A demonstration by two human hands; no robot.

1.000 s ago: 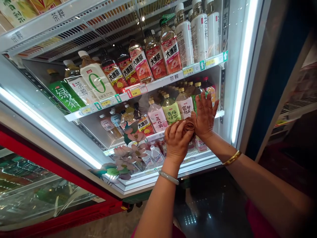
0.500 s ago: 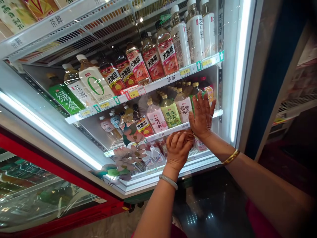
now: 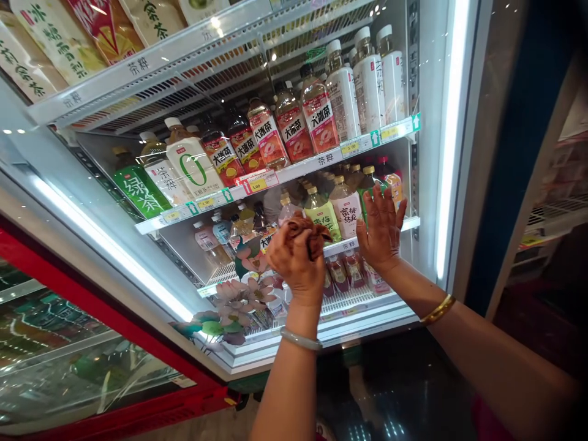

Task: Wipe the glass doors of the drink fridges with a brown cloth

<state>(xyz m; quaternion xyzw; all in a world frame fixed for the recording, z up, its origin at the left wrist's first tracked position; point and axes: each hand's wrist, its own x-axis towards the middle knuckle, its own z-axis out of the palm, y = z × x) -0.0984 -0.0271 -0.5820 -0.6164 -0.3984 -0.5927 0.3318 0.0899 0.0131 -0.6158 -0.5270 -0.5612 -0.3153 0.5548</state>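
Note:
My left hand is closed round a crumpled brown cloth, which bunches out above the fingers. It is in front of the glass door of a lit drinks cooler. To its right, my right hand lies flat with fingers spread, seemingly against the glass. Behind the glass, between and around the hands, stand a green-labelled bottle and a white-labelled bottle. Flower decals on the glass are to the lower left of my left hand.
Shelves hold several tea bottles, with a price rail along the front of one. A red-framed cooler stands at the lower left. A bright light strip runs down the cooler's right side; dark floor shows below.
My left hand has moved left and slightly up with the cloth, away from my right hand. My right hand stays spread, slightly lower in view. The view has shifted a little.

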